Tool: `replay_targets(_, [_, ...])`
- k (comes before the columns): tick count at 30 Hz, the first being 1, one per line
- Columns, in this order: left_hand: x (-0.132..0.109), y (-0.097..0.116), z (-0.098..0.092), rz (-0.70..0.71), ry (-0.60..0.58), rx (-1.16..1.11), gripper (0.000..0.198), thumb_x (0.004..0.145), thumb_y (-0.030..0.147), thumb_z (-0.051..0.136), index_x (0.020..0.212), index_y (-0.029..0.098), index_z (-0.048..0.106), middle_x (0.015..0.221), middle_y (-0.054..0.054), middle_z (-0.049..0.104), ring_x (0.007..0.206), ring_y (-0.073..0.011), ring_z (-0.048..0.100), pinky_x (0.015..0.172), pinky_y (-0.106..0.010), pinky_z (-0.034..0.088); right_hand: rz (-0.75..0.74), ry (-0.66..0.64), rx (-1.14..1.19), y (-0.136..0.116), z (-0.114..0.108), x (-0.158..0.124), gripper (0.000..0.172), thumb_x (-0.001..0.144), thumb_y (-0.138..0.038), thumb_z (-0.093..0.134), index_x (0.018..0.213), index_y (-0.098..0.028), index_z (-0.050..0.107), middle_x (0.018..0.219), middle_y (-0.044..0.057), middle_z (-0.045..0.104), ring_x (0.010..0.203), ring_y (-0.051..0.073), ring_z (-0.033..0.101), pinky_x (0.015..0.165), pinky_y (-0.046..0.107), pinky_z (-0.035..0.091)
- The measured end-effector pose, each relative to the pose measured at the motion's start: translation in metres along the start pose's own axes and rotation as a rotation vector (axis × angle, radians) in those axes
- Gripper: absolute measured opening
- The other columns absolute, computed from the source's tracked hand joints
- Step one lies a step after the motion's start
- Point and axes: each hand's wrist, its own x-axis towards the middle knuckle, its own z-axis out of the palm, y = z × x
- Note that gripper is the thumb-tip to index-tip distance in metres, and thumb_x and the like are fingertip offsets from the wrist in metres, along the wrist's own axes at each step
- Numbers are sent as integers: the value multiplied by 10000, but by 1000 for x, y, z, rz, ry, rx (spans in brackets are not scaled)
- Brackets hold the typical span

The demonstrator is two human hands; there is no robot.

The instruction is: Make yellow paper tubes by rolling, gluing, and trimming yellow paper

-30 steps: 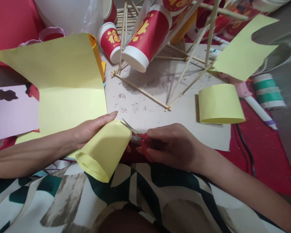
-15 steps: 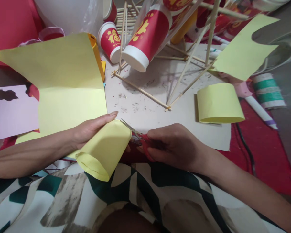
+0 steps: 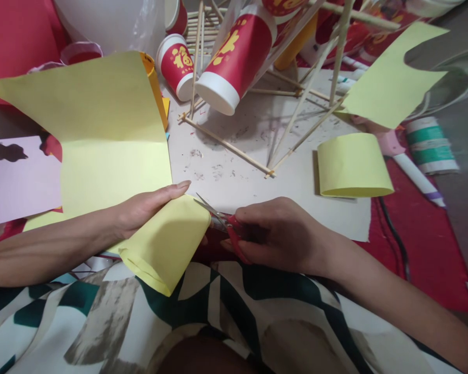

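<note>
My left hand (image 3: 150, 210) grips a rolled tube of yellow paper (image 3: 169, 234) from its left side, thumb along the upper edge; its other fingers are mostly hidden behind the paper. The tube tilts, its folded lower end toward my lap. Red-handled scissors (image 3: 234, 234) sit in my right hand (image 3: 275, 236), fingers through the loops. Their blades are slightly apart and lie at the tube's upper right rim. A large cut sheet of yellow paper (image 3: 115, 161) lies beyond my left hand. To the right stands a yellow paper ring (image 3: 354, 166).
A wooden stick frame (image 3: 226, 145) stands on the stained white board (image 3: 218, 174). Red paper cups (image 3: 239, 57) in clear wrap lean over it. At right are a yellow offcut (image 3: 398, 78), a white-and-green roll (image 3: 432, 145), a marker (image 3: 419, 179) and a black cord (image 3: 393, 239).
The scissor blades have spread a little wider at the tube's rim. The tube's lower end has shifted slightly down and left. The other things stay where they were.
</note>
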Motion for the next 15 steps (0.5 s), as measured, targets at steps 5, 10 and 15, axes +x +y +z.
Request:
replay_targets(5, [1, -2, -2, 57, 28, -6, 379, 885, 420, 645, 1035, 75, 683, 775, -51, 785, 661, -135, 726, 640, -196, 562, 1, -8, 28, -2, 0, 1, 238, 803, -278, 657, 628, -182, 528, 519, -74, 406, 494, 60, 295, 468, 196, 261])
replay_targets(10, [3, -2, -5, 33, 55, 20, 409, 859, 470, 666, 1009, 91, 690, 724, -24, 763, 663, -125, 715, 641, -183, 546, -16, -35, 141, 1, 2, -1, 199, 790, -202, 671, 628, -174, 559, 516, -78, 421, 487, 51, 325, 448, 181, 269])
replay_targets(15, [2, -2, -1, 112, 75, 141, 361, 831, 469, 676, 953, 132, 721, 739, -52, 762, 667, -155, 708, 624, -209, 548, -39, -12, 186, 0, 2, -2, 163, 794, -178, 659, 641, -163, 603, 503, -69, 441, 476, 52, 317, 433, 188, 258])
